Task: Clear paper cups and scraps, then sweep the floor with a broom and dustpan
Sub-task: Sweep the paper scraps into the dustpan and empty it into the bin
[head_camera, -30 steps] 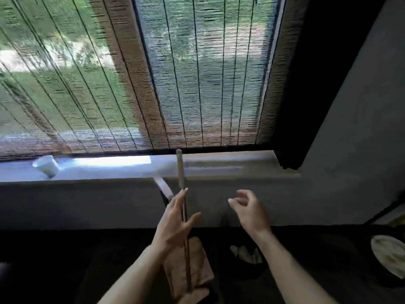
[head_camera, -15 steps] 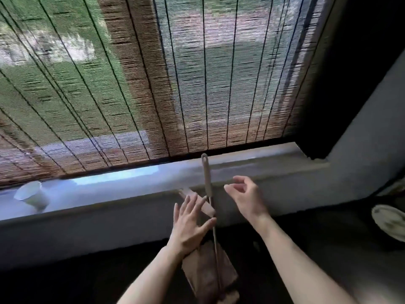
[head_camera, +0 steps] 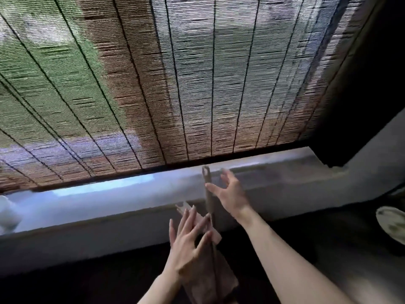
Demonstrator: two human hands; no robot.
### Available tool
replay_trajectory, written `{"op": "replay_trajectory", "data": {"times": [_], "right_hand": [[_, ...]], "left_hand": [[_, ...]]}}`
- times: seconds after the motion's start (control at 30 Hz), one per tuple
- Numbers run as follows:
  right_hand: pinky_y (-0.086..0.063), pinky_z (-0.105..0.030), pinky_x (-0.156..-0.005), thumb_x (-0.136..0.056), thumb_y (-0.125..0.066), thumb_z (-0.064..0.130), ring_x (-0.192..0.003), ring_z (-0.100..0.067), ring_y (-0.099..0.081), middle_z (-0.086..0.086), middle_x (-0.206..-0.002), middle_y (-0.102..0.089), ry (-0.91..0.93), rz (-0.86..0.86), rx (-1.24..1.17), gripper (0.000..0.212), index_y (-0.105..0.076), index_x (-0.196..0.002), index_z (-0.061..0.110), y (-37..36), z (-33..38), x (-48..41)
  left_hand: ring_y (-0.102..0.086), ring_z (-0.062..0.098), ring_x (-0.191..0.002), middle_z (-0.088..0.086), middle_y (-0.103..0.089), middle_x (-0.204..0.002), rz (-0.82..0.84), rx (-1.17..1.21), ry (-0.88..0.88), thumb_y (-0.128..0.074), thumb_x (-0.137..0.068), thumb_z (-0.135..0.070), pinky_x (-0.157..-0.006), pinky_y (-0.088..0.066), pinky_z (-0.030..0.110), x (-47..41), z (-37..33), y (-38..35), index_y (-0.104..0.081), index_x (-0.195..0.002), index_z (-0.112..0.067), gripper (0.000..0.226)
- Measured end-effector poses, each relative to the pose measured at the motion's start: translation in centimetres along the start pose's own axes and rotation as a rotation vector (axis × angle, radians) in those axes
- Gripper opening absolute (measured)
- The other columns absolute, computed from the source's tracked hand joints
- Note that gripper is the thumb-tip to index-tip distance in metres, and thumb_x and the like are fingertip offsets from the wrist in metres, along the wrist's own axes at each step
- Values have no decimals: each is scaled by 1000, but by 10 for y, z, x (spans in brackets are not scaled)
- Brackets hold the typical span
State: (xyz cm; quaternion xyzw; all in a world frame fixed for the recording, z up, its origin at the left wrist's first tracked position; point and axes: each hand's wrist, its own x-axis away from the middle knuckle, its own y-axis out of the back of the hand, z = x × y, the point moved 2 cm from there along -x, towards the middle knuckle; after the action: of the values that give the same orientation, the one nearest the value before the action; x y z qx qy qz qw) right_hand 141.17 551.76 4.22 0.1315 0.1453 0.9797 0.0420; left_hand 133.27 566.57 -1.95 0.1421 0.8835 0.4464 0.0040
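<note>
A thin brown broom handle point(head_camera: 207, 195) stands upright against the grey window sill point(head_camera: 122, 200). Its foot is lost behind a brownish dustpan point(head_camera: 221, 279) at the bottom centre. The dustpan's pale handle point(head_camera: 183, 207) slants up to the left of the broom. My left hand point(head_camera: 188, 242) hovers with fingers spread straight in front of that handle and holds nothing. My right hand point(head_camera: 231, 193) is beside the top of the broom handle, thumb and fingers apart, thumb tip almost at the stick. A white paper cup point(head_camera: 6, 213) sits on the sill at the far left.
A bamboo blind point(head_camera: 175, 84) covers the window above the sill. The grey wall point(head_camera: 372, 154) turns a corner at the right. A pale round dish-like thing point(head_camera: 392, 224) lies on the dark floor at the right edge.
My right hand has moved up and in, close to the top of the broom handle. My left hand stays spread and has dropped below it. The view has shifted right, so the cup is now at the left edge.
</note>
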Motion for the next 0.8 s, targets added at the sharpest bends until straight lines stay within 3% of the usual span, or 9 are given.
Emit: {"op": "replay_trajectory", "data": {"times": [0.1,0.17,0.23,0.37,0.47,0.53,0.67,0.8], "right_hand": [[-36,-20,-98,-84,-74,24,-132,-19,-42,-8,-147,-42,-14,39,-17,74,-35,-146,13,-6,5,-26],[-38,-27,-105,-85,-73,22,-130,-21,-45,-9,-147,-41,-26,88,-20,74,-33,-147,13,-10,4,-39],[-43,-28,-101,-85,-72,20,-121,-21,-52,-9,-142,-47,-28,120,-22,72,-35,-146,13,-15,2,-49],[-48,-30,-97,-87,-70,12,-107,-22,-57,-11,-125,-57,-42,133,-89,60,-42,-140,8,-27,-1,-60],[-50,-17,-75,-86,-68,4,-94,-19,-59,-7,-103,-63,14,64,-111,32,-59,-116,8,-29,-4,-59],[-49,-21,-69,-85,-69,4,-88,-19,-60,-5,-97,-65,27,32,-116,26,-63,-110,11,-22,-9,-53],[-52,-34,-92,-84,-71,6,-97,-22,-64,-6,-103,-68,32,-29,-117,39,-63,-122,10,7,-16,-33],[-51,-13,-77,-80,-69,-9,-77,-4,-58,5,-83,-60,83,-97,-117,42,-61,-121,1,28,-17,-2]], "left_hand": [[22,-6,-139,-23,6,-151,-61,38,41,-5,-75,-75,-112,24,31,-6,2,4,-20,-138,-51,70],[21,-11,-137,-26,4,-150,-86,68,70,-12,-82,-71,-113,22,31,-7,4,5,-22,-138,-51,60],[16,-15,-137,-29,-1,-150,-104,119,99,-20,-87,-63,-113,20,29,-8,9,5,-23,-137,-51,52],[11,-16,-137,-34,-5,-147,-120,144,93,-12,-80,-71,-111,19,22,-6,14,4,-22,-135,-53,59],[9,-16,-138,-34,-7,-147,-132,178,95,-14,-81,-71,-111,17,19,-6,14,4,-22,-134,-53,57],[9,-15,-139,-32,-7,-148,-127,181,92,-14,-81,-71,-111,17,21,-5,13,4,-22,-135,-52,58],[17,-10,-139,-31,3,-149,-68,56,67,-11,-78,-74,-111,25,32,-4,8,9,-15,-138,-54,63],[28,-7,-136,-28,14,-149,66,-189,-91,-7,-74,-82,-103,35,40,-11,3,15,-3,-142,-52,75]]}}
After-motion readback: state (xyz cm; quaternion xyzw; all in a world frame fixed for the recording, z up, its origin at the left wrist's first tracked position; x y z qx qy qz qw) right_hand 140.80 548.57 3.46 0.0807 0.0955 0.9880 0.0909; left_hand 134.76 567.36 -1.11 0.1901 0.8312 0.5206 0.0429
